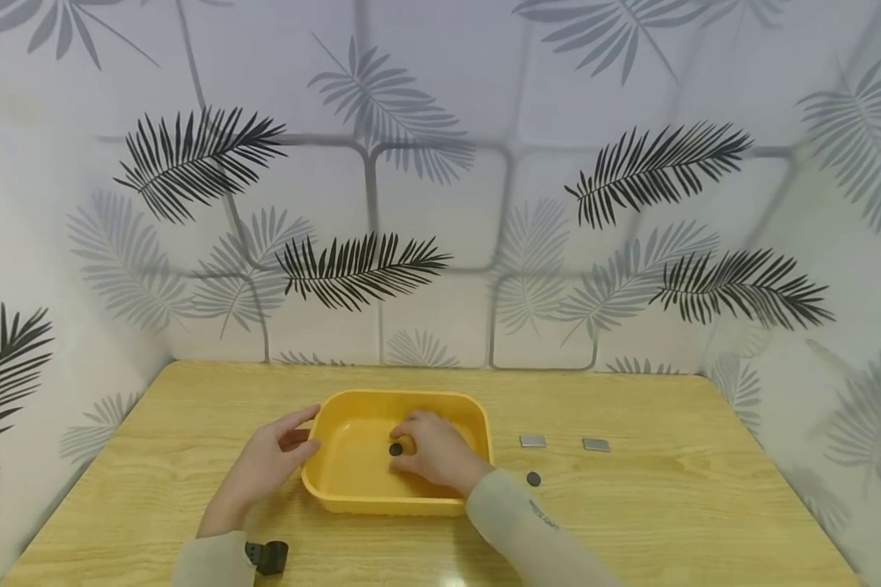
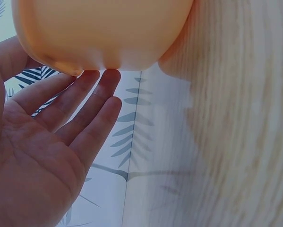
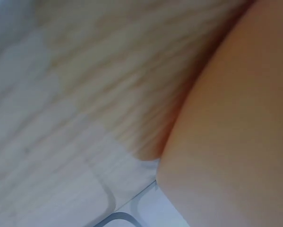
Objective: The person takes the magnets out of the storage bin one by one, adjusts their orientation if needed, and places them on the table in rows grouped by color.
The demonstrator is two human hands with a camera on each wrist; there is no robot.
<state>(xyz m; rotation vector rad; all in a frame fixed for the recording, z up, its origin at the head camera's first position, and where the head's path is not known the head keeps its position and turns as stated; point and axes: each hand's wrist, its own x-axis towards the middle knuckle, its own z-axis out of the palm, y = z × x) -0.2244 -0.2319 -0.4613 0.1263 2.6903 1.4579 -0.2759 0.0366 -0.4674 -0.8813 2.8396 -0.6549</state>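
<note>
A yellow plastic tub [image 1: 352, 497] sits on the wooden table. My left hand [image 1: 274, 452] is at its left end, and in the left wrist view the fairly straight fingers [image 2: 91, 94] reach up to the tub's wall [image 2: 103, 33]. Inside the tub is my right hand [image 1: 436, 448], thumb and fingers parted around a small black disc [image 1: 396, 449]. A gap shows between the disc and the fingertips. The right wrist view has only the tub's outer wall [image 3: 235, 123] and table, with the hand hidden.
Right of the tub lie two small grey rectangular pieces, one nearer [image 1: 533, 441] and one farther right [image 1: 596, 444]. Another black disc [image 1: 533, 478] lies below them on the table [image 1: 668, 505]. A leaf-patterned wall covering [image 1: 440, 204] rises behind the table.
</note>
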